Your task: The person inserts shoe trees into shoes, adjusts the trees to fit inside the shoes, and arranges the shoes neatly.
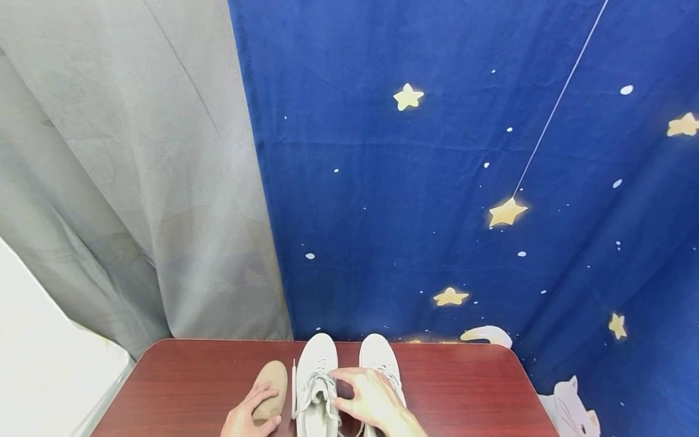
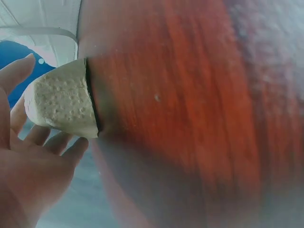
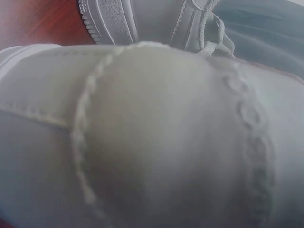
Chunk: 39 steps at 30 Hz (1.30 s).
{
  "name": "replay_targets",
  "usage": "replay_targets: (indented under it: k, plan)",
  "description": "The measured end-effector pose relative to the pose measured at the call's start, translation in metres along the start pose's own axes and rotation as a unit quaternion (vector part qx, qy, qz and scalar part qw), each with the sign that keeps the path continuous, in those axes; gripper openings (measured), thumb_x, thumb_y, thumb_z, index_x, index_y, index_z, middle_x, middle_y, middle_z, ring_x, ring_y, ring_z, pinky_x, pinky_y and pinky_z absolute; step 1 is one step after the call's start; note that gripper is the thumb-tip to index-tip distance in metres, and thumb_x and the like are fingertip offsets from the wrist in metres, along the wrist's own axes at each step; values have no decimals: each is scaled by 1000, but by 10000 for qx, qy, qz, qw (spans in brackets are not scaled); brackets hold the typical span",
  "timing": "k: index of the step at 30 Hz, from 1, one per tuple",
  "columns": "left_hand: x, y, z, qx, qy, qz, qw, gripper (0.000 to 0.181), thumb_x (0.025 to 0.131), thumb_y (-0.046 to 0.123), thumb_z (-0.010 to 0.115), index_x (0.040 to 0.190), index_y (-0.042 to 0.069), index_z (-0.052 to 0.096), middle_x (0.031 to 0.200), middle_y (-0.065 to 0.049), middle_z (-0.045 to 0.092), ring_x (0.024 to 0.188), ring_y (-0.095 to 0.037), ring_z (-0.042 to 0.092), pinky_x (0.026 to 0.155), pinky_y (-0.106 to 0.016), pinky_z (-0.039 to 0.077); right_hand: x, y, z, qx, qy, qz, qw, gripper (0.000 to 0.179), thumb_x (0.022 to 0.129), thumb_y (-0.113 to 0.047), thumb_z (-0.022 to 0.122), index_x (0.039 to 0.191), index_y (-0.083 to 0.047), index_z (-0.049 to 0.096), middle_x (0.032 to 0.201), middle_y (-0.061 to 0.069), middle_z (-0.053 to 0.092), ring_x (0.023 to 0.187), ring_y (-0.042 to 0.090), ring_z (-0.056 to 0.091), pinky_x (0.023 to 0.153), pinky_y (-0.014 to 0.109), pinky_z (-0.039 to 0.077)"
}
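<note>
A beige insole (image 1: 273, 379) lies at the table's left-middle, its bumpy surface (image 2: 64, 104) showing in the left wrist view. My left hand (image 1: 246, 416) holds it, fingers along one side and thumb at the other. To its right stands a white lace-up shoe (image 1: 317, 355), toe away from me, laces loosened around its tongue. My right hand (image 1: 371, 394) reaches over from the right, thumb and forefinger apart at that shoe's laces and opening. Partly behind this hand is a second white shoe (image 1: 377, 352). White leather (image 3: 156, 123) fills the right wrist view, where the hand is not seen.
The shoes stand on a reddish-brown table (image 1: 464, 388) with rounded far corners. Behind it hang a grey curtain (image 1: 218, 243) and a blue star-patterned curtain (image 1: 382, 212). A loose shoelace (image 1: 293, 388) lies along the left shoe's outer side. A white surface (image 1: 43, 352) is at far left.
</note>
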<state>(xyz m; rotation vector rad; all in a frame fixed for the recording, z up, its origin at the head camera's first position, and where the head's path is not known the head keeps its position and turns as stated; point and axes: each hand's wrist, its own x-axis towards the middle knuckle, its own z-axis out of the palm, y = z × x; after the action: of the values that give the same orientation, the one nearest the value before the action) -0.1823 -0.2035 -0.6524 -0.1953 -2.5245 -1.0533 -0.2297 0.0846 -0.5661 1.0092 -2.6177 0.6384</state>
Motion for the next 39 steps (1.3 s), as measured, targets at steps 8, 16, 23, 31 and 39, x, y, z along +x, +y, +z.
replay_targets:
  k: [8,16,23,31,39]
  plan:
    - [-2,-4,7,-127,77,242,9996,49,54,20,85,100,22,70,116,-2,61,111,-35,51,88,1,19,-3,1,-2,-160,-89,180,9997,42,70,-45,71,110,-37,64,99,-22,64,85,0,61,66,27,49]
    - [-5,-7,5,-126,53,186,9997,53,49,16,85,100,21,70,116,-1,61,113,-33,49,88,1,18,-2,-1,5,-107,-162,252,9995,45,70,-46,71,113,-39,61,90,-16,67,68,-2,57,55,24,44]
    - [-5,-12,3,105,-40,266,9996,63,44,14,85,104,25,68,119,-2,60,113,-34,49,88,-5,26,1,-2,7,-149,-238,355,9990,51,70,-48,70,118,-42,57,93,-17,67,71,-2,58,55,26,44]
    - [-1,-16,-3,102,-257,223,9994,60,54,27,85,111,27,66,122,-1,58,115,-28,48,88,-20,31,5,-3,4,21,-276,310,9991,48,71,-48,70,118,-43,58,97,-18,66,72,1,60,55,26,44]
    - [2,-13,-5,179,-146,426,9988,56,54,28,85,107,25,68,118,-4,60,110,-31,51,86,-22,34,5,-2,3,216,-380,316,9985,44,75,-49,66,118,-43,57,95,-16,67,71,0,59,56,24,43]
